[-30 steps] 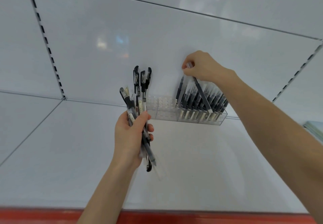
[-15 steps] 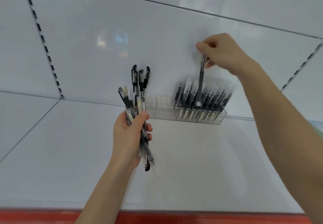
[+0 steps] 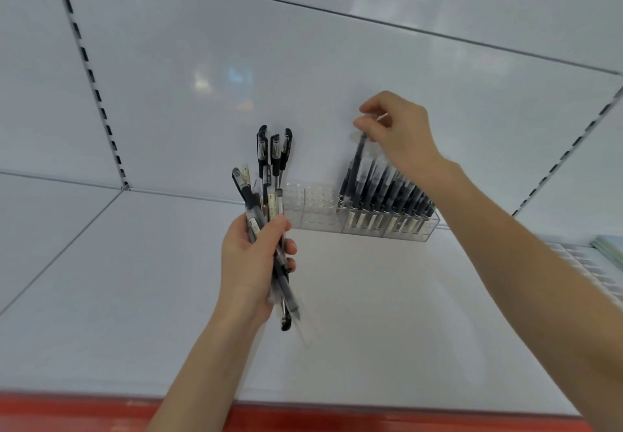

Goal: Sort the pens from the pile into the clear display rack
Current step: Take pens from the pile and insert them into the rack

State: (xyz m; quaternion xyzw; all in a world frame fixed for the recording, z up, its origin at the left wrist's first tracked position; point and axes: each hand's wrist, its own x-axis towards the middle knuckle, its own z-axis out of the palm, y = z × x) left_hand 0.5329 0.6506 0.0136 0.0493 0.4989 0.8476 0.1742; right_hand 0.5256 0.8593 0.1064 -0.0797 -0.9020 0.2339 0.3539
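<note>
Along the near edge runs a red shelf lip [image 3: 337, 418]. Above it, the left hand [image 3: 251, 263] is wrapped around a bundle of pens [image 3: 269, 175] with black caps. They carry labels, but the print is too blurred to read. At the far side of the white shelf [image 3: 421, 330] stands the clear rack [image 3: 317, 209], its right part filled with standing pens [image 3: 394, 195]. The right hand [image 3: 401, 138] pinches the top of one pen [image 3: 354, 172], whose lower end meets the rack just left of them.
</note>
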